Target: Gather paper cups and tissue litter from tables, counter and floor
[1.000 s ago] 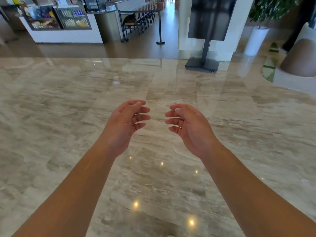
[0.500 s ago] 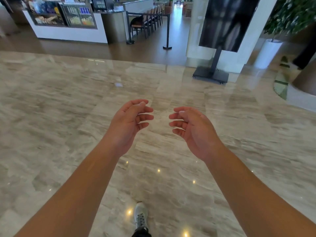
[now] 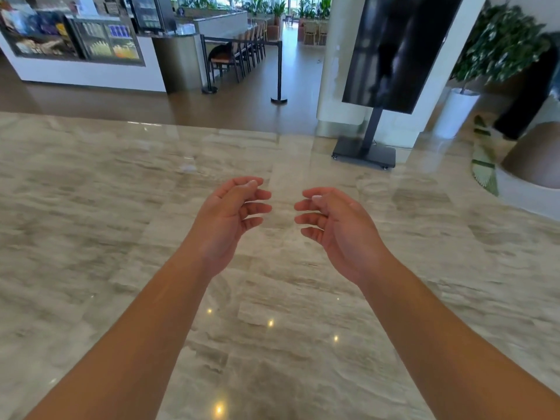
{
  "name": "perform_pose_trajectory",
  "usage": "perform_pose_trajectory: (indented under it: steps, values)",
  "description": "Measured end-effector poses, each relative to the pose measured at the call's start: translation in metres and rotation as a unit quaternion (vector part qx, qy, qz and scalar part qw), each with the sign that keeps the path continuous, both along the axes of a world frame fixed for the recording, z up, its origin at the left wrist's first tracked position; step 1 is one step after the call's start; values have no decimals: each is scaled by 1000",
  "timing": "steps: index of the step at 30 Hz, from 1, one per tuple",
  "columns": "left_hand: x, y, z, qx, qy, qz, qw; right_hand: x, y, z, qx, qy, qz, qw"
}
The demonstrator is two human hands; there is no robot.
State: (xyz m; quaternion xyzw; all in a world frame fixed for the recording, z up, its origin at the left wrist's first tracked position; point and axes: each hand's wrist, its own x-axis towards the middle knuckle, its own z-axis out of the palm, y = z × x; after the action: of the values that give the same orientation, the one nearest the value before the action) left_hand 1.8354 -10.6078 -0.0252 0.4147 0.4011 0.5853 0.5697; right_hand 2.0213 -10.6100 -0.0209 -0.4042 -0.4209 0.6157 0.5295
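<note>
My left hand (image 3: 230,219) and my right hand (image 3: 336,228) are held out in front of me above a glossy marble floor (image 3: 121,237), palms facing each other, fingers loosely curled and apart, nothing in either. No paper cup or tissue shows clearly; a small pale spot (image 3: 188,168) lies on the floor ahead, too blurred to name. A counter (image 3: 91,74) with a glass drinks display stands at the far left.
A dark screen on a black wheeled stand (image 3: 363,153) is ahead right beside a white pillar (image 3: 336,71). A black barrier post (image 3: 278,100) and a row of chairs (image 3: 239,56) lie ahead. A white planter (image 3: 457,112) with a tree and a curved bench (image 3: 533,189) sit right.
The view has risen and moved forward: counter, screen stand and post are closer and lower in frame. A shoe seen half a second ago is out of view. Both hands keep their pose.
</note>
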Motion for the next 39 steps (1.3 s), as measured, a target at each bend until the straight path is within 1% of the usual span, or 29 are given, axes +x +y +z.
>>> perform_pose_trajectory:
  steps: [9,16,22,26,32,39]
  values:
    - [-27,145,-15,-22,4,-18,1000,-22,137,-17,-24,15,-19,999]
    - [-31,301,-22,-21,14,-16,1000,-30,290,-33,-29,13,-21,999]
    - [-28,439,-10,-36,26,-2,999,-29,432,-13,-35,2,-12,999]
    - [-35,510,-1,-31,29,1,999,-37,506,-1,-21,7,-7,1000]
    - [-65,597,-1,-29,15,21,999,-60,602,-5,-26,14,12,999]
    - [-118,720,-25,-33,3,23,999,-112,728,-26,-36,6,11,999]
